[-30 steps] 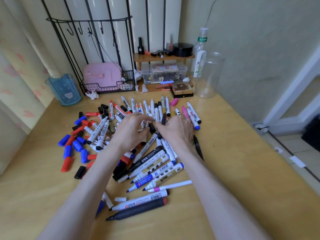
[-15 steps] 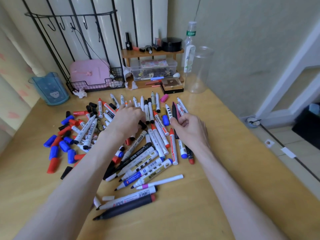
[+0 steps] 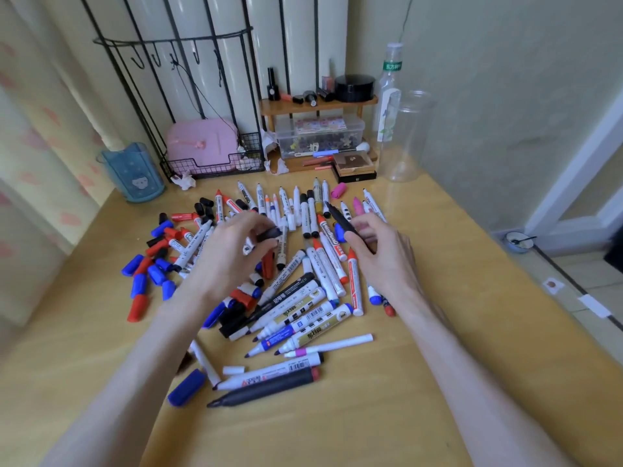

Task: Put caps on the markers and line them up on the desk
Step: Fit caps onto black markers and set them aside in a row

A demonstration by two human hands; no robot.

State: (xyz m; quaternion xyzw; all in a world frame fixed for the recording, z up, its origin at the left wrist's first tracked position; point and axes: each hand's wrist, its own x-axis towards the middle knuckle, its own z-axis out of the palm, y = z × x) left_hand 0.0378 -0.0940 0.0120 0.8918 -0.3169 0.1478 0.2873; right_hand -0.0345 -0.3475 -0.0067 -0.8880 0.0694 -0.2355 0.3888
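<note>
Wooden desk (image 3: 438, 332) is filling the view, and a wide scatter of markers (image 3: 303, 298) is lying across its middle, with loose caps (image 3: 148, 274) in blue, red and black spilling out to the left. Along the back wall, a wire rack basket (image 3: 249, 165) is holding a pink case (image 3: 202, 143). Beside it a clear plastic box (image 3: 320, 136) is sitting on a small shelf, packed with tiny dark pieces too small to make out. A clear jar (image 3: 404, 139) is standing at the right corner and a blue cup (image 3: 133, 171) at the left; what is in the cup cannot be seen.

Both forearms are reaching in over the pile. The left hand (image 3: 232, 257) is hovering palm down, fingers curled, pinching a black cap (image 3: 269, 233) between thumb and fingertips. The right hand (image 3: 387, 257) is gripping a black marker (image 3: 342, 221) near its lower end.

That marker is running diagonally, its long axis slanting from the palm up and leftward, tapered tip aiming away from the person toward the rear row. The cap is lying roughly sideways just left of it, the two well short of touching.
</note>
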